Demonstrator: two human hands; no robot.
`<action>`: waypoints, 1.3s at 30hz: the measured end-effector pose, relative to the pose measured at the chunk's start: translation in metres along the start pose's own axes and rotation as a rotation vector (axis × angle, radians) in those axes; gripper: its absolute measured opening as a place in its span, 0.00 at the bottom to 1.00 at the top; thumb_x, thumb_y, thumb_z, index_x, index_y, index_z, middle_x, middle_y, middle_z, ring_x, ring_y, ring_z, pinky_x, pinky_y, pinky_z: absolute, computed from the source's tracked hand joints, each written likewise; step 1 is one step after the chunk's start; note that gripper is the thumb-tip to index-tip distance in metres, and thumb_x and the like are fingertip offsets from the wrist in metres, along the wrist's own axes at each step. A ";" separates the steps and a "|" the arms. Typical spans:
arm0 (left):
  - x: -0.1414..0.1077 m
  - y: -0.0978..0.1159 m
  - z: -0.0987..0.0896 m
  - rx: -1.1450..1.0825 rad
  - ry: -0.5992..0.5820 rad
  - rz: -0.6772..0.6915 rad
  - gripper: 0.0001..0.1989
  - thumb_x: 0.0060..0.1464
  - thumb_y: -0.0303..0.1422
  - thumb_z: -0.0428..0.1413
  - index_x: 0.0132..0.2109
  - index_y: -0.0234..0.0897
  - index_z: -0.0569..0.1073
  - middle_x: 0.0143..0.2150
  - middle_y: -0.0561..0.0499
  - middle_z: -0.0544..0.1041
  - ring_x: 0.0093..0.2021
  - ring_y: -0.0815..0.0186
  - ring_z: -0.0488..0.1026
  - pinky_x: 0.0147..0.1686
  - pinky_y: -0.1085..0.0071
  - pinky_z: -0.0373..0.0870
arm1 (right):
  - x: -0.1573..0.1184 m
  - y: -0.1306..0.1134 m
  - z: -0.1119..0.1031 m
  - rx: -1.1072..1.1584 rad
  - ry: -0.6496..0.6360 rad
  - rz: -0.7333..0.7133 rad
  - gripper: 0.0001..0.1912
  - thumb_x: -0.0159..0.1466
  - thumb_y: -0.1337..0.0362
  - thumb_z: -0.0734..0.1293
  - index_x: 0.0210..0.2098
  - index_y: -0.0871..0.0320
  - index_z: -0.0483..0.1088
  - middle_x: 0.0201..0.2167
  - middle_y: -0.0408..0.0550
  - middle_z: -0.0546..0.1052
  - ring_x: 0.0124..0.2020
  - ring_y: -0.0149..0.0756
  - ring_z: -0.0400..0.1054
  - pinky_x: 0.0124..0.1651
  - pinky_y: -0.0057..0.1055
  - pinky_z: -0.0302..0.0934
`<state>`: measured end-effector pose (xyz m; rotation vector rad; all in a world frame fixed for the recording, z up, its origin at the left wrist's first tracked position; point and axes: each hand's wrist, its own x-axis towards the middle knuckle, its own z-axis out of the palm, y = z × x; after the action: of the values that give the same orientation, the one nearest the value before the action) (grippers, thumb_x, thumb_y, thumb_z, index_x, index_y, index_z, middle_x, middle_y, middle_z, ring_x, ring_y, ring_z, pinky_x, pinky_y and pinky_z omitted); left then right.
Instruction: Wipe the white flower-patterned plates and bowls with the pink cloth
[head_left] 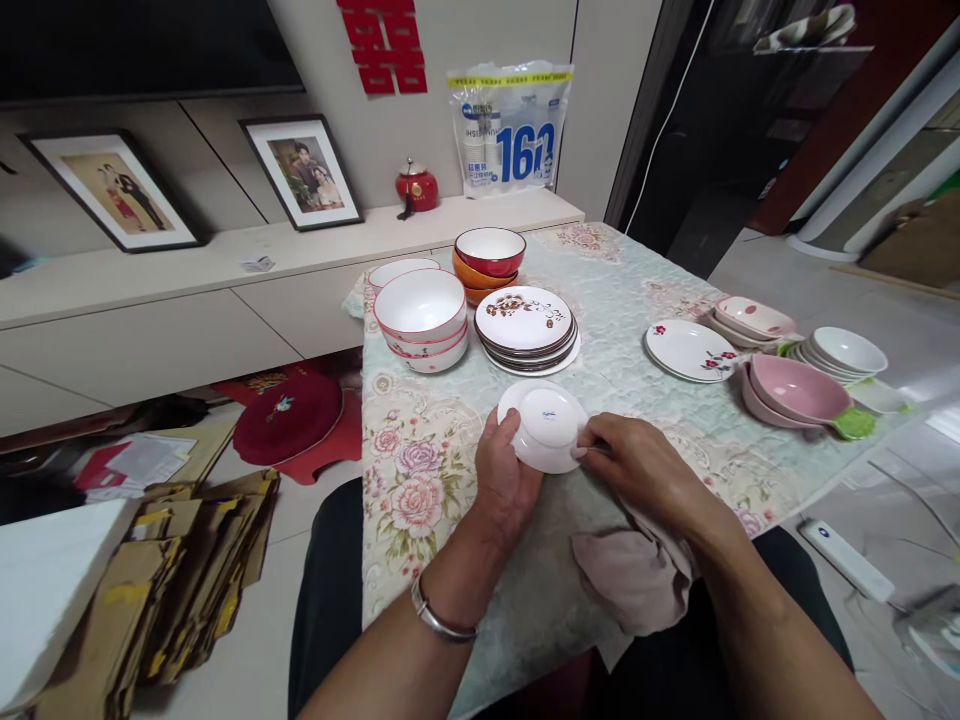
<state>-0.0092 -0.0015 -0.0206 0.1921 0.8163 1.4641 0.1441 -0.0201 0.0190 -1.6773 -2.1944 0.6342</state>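
A small white plate (550,440) is held bottom up, with a blue mark in the middle of its base. My left hand (508,462) grips its left edge, thumb on top. At the plate's right edge is my right hand (626,455), fingers closed on a greyish-pink cloth (637,580) that hangs down toward the table's near edge. Just beyond the plate rises a stack of white plates with brown flowers (525,320). White bowls with red rims (421,310) stand to its left, and red and orange bowls (490,262) behind it.
On the table's right side are flowered plates (690,350), pink bowls (799,388), small white bowls (847,350) and pink-spotted dishes (754,316). A flowered cloth (420,460) covers the table. Flattened cardboard (172,590) and a red stool (289,420) lie left, on the floor.
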 end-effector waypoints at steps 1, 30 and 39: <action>0.000 0.000 0.000 0.006 -0.001 0.003 0.19 0.50 0.29 0.59 0.50 0.34 0.74 0.38 0.48 0.80 0.36 0.62 0.77 0.40 0.66 0.73 | 0.001 0.004 -0.001 -0.024 0.011 0.030 0.05 0.64 0.69 0.65 0.33 0.56 0.73 0.34 0.46 0.78 0.35 0.37 0.70 0.37 0.30 0.55; -0.016 0.000 0.006 0.005 -0.104 -0.335 0.11 0.51 0.38 0.61 0.35 0.34 0.73 0.28 0.51 0.76 0.36 0.59 0.77 0.41 0.65 0.72 | 0.021 -0.010 0.029 -0.128 0.349 -0.289 0.12 0.70 0.70 0.58 0.40 0.59 0.74 0.39 0.55 0.77 0.45 0.45 0.66 0.48 0.39 0.61; -0.015 -0.001 0.005 -0.013 -0.116 -0.359 0.11 0.51 0.39 0.61 0.35 0.35 0.74 0.29 0.51 0.77 0.34 0.60 0.77 0.41 0.65 0.72 | 0.021 -0.010 0.025 -0.100 0.306 -0.272 0.11 0.71 0.67 0.59 0.41 0.57 0.74 0.39 0.54 0.77 0.45 0.45 0.67 0.49 0.40 0.61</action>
<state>-0.0037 -0.0133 -0.0121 0.1122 0.7053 1.1099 0.1184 -0.0061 0.0022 -1.3755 -2.1996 0.1860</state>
